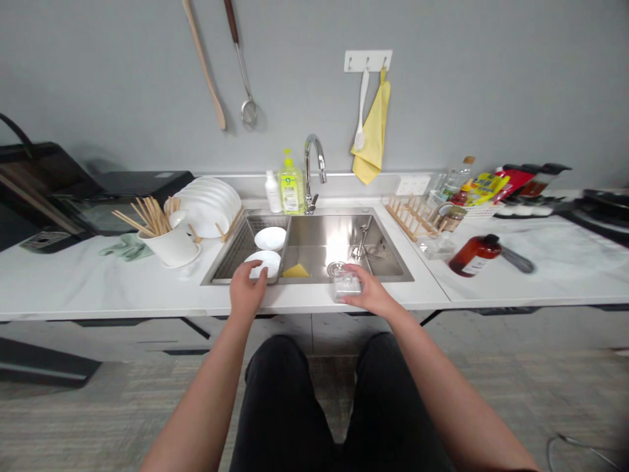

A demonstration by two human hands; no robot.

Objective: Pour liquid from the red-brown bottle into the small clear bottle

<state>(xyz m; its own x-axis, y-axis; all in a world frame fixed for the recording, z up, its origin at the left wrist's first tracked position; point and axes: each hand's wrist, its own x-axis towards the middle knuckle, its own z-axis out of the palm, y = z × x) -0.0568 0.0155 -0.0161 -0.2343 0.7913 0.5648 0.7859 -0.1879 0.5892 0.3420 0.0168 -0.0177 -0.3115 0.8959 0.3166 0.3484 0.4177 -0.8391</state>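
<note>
My right hand [369, 292] is wrapped round a clear, square-looking container [346, 286], held above the front edge of the sink. Over the near left corner of the sink, my left hand [248, 287] has its thumb and fingers curved but apart, with nothing visibly between them. It overlaps the nearer white bowl [270, 262]; whether it touches the bowl I cannot tell. A second white bowl [270, 238] lies behind, in the same wire drain basket [236, 252]. In the steel sink [314, 239], a yellow cloth or sponge [295, 271] lies beside the basket.
Behind the sink stand a faucet [308, 177], a yellow-green soap bottle [291, 187] and a white bottle [272, 192]. Racked plates [209, 203] and a chopstick holder [173, 247] are on the left. To the right are a wooden rack [413, 213] and an amber bottle [474, 255].
</note>
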